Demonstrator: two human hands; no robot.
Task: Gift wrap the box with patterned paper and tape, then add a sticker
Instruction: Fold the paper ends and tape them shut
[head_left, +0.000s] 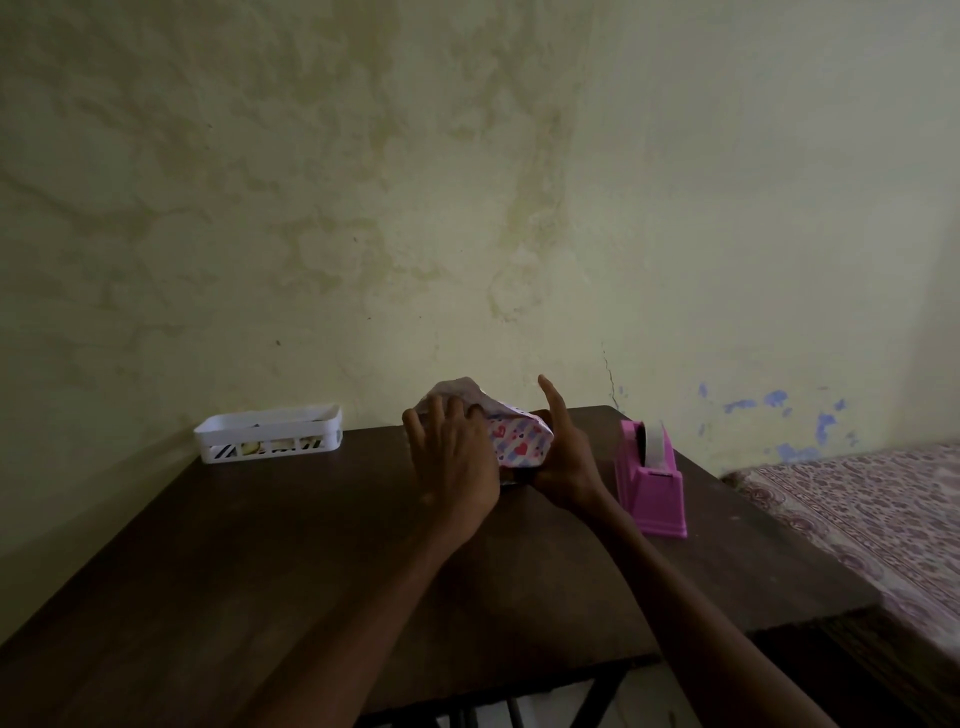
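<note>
The box (519, 441), covered in white paper with pink hearts and blue patches, sits near the far edge of the dark wooden table (260, 571). A loose flap of paper (457, 388) stands up at its left end. My left hand (452, 467) lies over the box's left side, with its fingers pressing on that flap. My right hand (563, 462) grips the box's right end from the front, and its index finger sticks straight up. A pink tape dispenser (649, 478) with a white roll stands just right of my right hand.
A white slotted plastic basket (270, 434) with small items inside sits at the table's back left corner. A stained wall rises right behind the table. A bed with a patterned cover (872, 509) lies beyond the table's right edge.
</note>
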